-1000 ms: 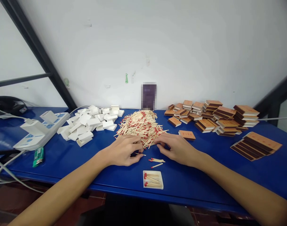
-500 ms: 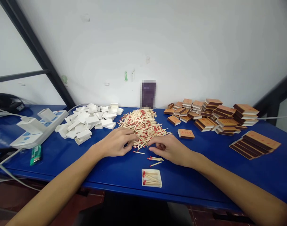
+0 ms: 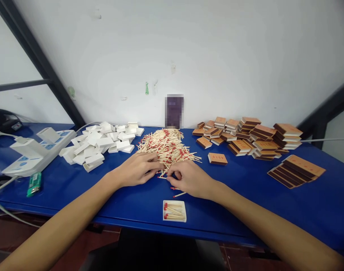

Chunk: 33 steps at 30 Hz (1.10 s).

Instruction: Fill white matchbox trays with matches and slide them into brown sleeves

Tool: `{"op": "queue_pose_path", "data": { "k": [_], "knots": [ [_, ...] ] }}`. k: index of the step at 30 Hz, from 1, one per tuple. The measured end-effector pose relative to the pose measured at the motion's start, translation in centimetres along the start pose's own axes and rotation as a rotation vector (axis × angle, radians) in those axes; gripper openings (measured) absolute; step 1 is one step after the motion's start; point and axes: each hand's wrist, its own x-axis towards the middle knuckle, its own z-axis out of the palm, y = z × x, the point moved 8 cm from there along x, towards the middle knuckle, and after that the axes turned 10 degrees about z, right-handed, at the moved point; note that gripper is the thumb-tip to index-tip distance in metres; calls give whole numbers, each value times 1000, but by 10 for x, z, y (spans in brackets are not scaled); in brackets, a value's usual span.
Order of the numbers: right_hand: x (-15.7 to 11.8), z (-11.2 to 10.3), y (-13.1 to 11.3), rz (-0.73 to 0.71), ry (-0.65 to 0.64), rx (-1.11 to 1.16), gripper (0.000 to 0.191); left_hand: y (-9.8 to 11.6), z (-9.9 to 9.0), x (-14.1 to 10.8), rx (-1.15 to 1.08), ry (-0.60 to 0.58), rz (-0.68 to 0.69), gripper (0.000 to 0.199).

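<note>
A heap of red-tipped matchsticks (image 3: 168, 145) lies in front of me on the blue table. At its near left edge rests my left hand (image 3: 139, 168), fingers bent and closed toward the thumb; whatever they hold is hidden. My right hand (image 3: 193, 180) pinches thumb and forefinger at the plain end of a single matchstick (image 3: 162, 177) just in front of the heap. Partly under that hand are a few loose matchsticks (image 3: 180, 194). Closer to me sits a white matchbox tray (image 3: 185, 213) with several matchsticks in it, their heads to the left.
White empty trays (image 3: 94, 143) are piled at left, beside a power strip (image 3: 42, 154) and a green lighter-like object (image 3: 34, 184). Orange-brown matchbox sleeves (image 3: 262, 131) are stacked at right, with a fanned row (image 3: 296, 171) nearer. A blurred dark rectangle (image 3: 174, 111) stands against the wall.
My right hand has moved left and closed its fingertips at the loose matchstick. The left hand stays at the heap's edge, fingers drawn slightly closer. The whole view has shifted a little.
</note>
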Motion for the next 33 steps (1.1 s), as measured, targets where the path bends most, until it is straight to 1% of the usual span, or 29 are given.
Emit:
{"op": "queue_pose_path", "data": {
  "k": [5,10,14,17,19,22,25,27,29,31,33],
  "knots": [
    [-1,-4,9,-19,30,-49,9,0,-5,1,28,54,5,23],
    [-4,-6,10,-67,41,-69,9,1,-6,2,50,98,16,21],
    [-6,-7,12,-91,42,-72,10,3,-9,1,-8,144,3,19],
    [-7,-7,14,-113,42,-36,9,5,-13,2,-76,214,-5,16],
    [-8,-11,14,-140,81,16,6,9,-16,3,-124,286,2,15],
    [-10,-19,11,-179,183,128,8,14,-20,7,-217,402,22,13],
    [-13,-24,7,-205,263,235,8,16,-20,9,-292,466,8,10],
    [-14,-26,5,-209,281,295,7,16,-19,9,-316,488,-8,7],
    [-14,-26,2,-197,265,342,8,15,-19,9,-320,497,-16,7],
    [-15,-27,-2,-184,233,345,8,15,-18,9,-313,483,-18,10],
    [-16,-30,-7,-180,217,295,9,16,-16,10,-283,429,-3,12]
  ]
}}
